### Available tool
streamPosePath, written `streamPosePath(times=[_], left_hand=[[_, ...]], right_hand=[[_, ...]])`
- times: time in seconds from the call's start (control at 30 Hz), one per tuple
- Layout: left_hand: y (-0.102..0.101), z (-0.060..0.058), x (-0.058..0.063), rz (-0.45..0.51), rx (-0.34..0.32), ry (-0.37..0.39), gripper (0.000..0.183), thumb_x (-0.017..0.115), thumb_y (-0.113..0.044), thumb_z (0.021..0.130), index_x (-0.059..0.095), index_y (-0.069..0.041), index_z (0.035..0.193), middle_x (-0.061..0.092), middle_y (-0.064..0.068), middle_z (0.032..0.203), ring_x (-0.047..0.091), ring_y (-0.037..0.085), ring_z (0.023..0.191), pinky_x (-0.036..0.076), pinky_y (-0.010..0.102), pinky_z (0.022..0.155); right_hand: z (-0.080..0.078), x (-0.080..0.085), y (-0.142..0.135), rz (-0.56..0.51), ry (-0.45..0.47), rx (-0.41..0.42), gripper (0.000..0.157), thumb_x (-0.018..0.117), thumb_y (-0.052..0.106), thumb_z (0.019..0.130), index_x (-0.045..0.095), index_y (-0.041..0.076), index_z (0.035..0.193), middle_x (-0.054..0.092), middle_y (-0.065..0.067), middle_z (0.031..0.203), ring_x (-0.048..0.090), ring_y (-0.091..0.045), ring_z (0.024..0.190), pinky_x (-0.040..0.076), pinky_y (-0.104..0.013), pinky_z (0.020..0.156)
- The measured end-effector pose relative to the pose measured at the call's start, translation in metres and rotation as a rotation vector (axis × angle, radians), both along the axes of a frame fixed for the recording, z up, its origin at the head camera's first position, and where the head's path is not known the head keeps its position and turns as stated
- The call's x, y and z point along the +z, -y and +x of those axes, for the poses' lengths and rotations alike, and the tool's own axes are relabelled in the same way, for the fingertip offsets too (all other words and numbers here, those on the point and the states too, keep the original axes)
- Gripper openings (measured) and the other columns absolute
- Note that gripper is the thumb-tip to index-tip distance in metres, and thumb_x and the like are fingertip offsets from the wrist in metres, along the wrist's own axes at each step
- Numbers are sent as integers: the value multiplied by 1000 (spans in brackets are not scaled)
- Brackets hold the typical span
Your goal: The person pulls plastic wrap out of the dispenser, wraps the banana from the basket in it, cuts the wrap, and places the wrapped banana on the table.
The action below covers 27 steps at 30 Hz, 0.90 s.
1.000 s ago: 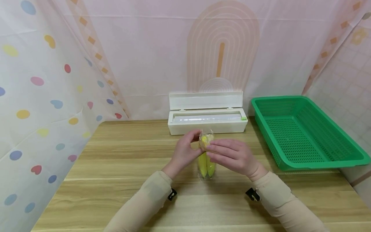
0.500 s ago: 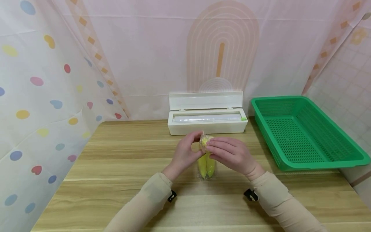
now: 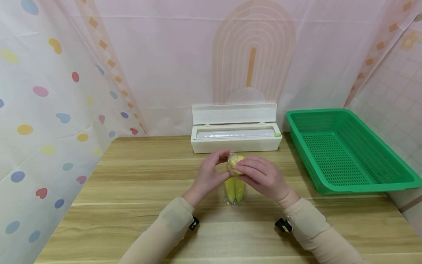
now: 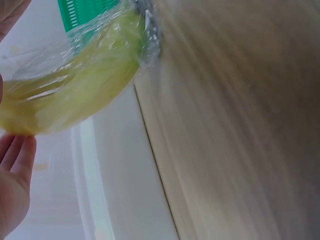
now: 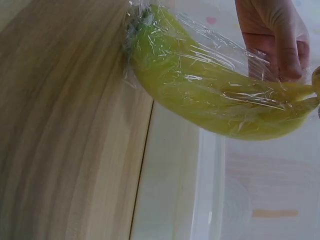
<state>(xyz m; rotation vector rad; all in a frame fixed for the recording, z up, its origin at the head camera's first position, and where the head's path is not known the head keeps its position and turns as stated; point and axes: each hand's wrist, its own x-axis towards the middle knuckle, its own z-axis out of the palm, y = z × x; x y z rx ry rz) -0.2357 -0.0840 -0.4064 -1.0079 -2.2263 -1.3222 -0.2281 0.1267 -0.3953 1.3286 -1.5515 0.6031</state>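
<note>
A pair of yellow bananas (image 3: 234,190) with greenish tips stands over the table in the head view, stem end uppermost. Clear cling film (image 5: 215,55) covers them, creased and shiny, bunched around the tips in both wrist views. My left hand (image 3: 208,175) grips the upper part of the bananas from the left, thumb in front and fingers behind. From the right, my right hand (image 3: 262,176) pinches the film at the stem end, its fingers bent over the top. The right thumb is hidden in the head view.
Behind the hands is a white cling film dispenser (image 3: 235,143), its lid (image 3: 234,114) raised and a roll inside. A green mesh basket (image 3: 343,189) sits at the right of the wooden table (image 3: 132,205). Patterned cloths hang at the back and sides.
My right hand has shifted slightly left and inward over the stem end. The film that stuck up there now lies lower and closer to the stems. The left hand stays almost in place.
</note>
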Motion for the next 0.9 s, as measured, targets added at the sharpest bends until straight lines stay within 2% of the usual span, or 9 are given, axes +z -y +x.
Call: streamPosePath(times=[0.07,0.13,0.23,0.33,0.43,0.53,0.63,0.9], left_hand=[[4,0,2,10,-44,0,71,87,-1,70,53,4,131,61,16,126,61,27,114,49,33,99],[10,-1,5,27,-81,-53,73,89,-1,66,54,5,130,61,17,126,60,28,115,49,37,99],[19,-3,12,41,-104,-215,70,90,0,61,59,6,124,64,19,122,60,32,113,49,40,100],[25,-4,20,23,-101,-371,61,90,-1,62,64,5,116,66,19,117,60,33,111,47,39,100],[27,-5,28,-31,-122,-476,50,89,-2,66,69,2,111,67,16,115,61,31,110,48,37,99],[28,-5,32,-86,-148,-546,42,88,-4,69,71,-1,108,69,14,112,62,29,108,49,38,97],[26,-4,33,-117,-161,-571,38,87,-5,71,73,-2,106,70,12,110,63,28,106,49,39,97],[22,-7,35,-138,-176,-574,31,85,-2,73,74,-3,102,71,11,109,63,28,106,49,37,97]], right_hand=[[0,0,1,-5,-21,1,19,61,12,99,70,-4,105,71,-14,104,69,-27,90,57,-35,82],[0,0,1,-6,-43,4,18,61,10,99,70,-4,105,72,-14,103,69,-27,89,58,-35,82],[0,0,2,-6,-58,12,18,62,10,98,70,-5,104,72,-15,102,69,-28,89,57,-34,83],[1,0,1,1,-61,4,19,63,10,98,71,-5,105,72,-14,103,69,-27,90,57,-34,84],[1,0,1,11,-58,-9,19,62,11,98,71,-4,106,72,-14,103,69,-26,92,57,-34,85],[2,-1,0,19,-46,-16,20,62,12,99,71,-4,107,72,-13,104,69,-25,92,57,-34,86],[3,-1,-1,22,-39,-17,20,62,12,99,71,-3,108,72,-13,105,69,-25,93,56,-34,86],[3,-2,-1,16,-59,-15,19,62,12,98,71,-3,107,72,-13,104,69,-25,93,56,-34,86]])
